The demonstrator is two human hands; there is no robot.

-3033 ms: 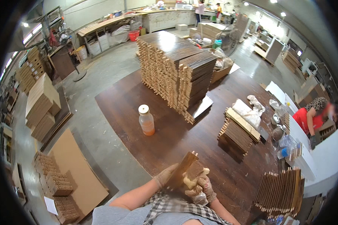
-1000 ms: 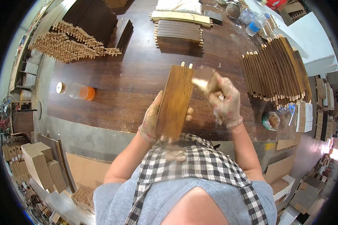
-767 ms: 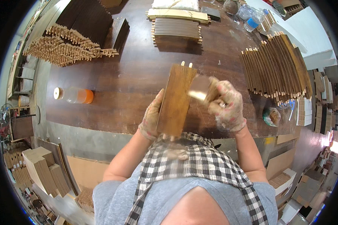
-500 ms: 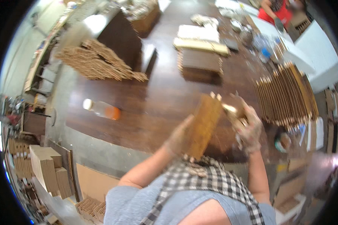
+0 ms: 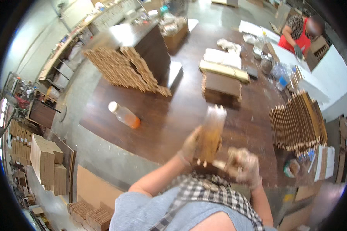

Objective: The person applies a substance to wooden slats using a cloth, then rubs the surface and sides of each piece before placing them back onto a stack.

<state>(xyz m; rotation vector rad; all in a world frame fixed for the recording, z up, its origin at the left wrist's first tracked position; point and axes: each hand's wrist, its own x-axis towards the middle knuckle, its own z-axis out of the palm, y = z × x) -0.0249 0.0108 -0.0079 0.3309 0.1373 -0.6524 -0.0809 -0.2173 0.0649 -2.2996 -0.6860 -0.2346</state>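
My left hand (image 5: 191,144), in a thin clear glove, grips the side of a brown wooden board (image 5: 212,133). Tilted upright above the table's near edge, the board has small pale pegs sticking out of its two short ends, and its face shines. My right hand (image 5: 245,167), also gloved, is closed just right of the board's lower end. A pale, blurred piece (image 5: 219,164) juts from its fingers toward the board; its kind is not clear. A clear bottle (image 5: 125,115) with orange liquid and a white cap lies on the table to the left.
A row of similar boards (image 5: 298,121) stands at the right, beside a round tub (image 5: 291,168). Large stacks of boards (image 5: 129,65) rise at the far left of the brown table (image 5: 169,131); a smaller stack (image 5: 221,86) sits ahead. A person in red (image 5: 306,40) works at the far right.
My right hand has come down from beside the board's upper part to its lower end. The board stands more upright. The view has shifted, showing more of the far side.
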